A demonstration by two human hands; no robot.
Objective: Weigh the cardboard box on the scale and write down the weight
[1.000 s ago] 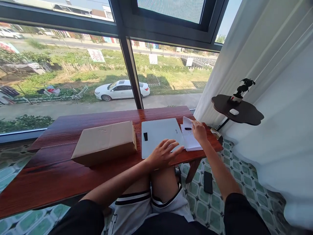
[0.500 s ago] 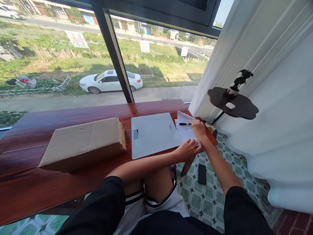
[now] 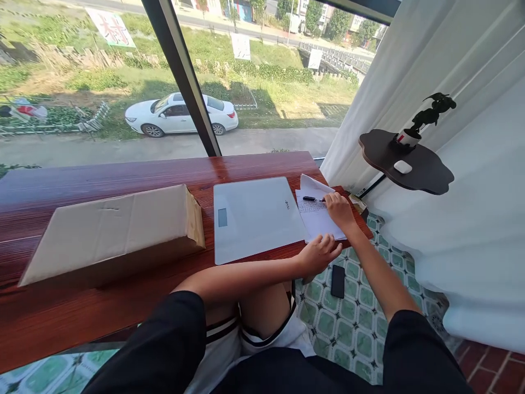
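Note:
My right hand (image 3: 339, 211) rests over the right part of some white paper sheets (image 3: 322, 223), its fingers closed on one end of a black pen (image 3: 310, 198). The pen lies nearly level, pointing left, above lines of small handwriting. My left hand (image 3: 319, 255) is at the table's front edge, just below the sheets. Its fingers are bent a little, with the thumb apart from them, and nothing shows between them. Left of the papers lies a flat, pale glass scale (image 3: 258, 219) with a small grey display, its corner close to the sheets.
A long cardboard box (image 3: 118, 224) sits on the left of the red-brown wooden table (image 3: 246, 167). A phone (image 3: 338, 281) lies on the tiled floor. At right, a dark side table (image 3: 426, 169) holds a potted plant (image 3: 410, 134) and a small white case (image 3: 402, 167). Windows stand behind.
The view has tilted down slightly, so the window scene sits higher. My left thumb has come away from the table edge a little. My right hand stays at the pen's end.

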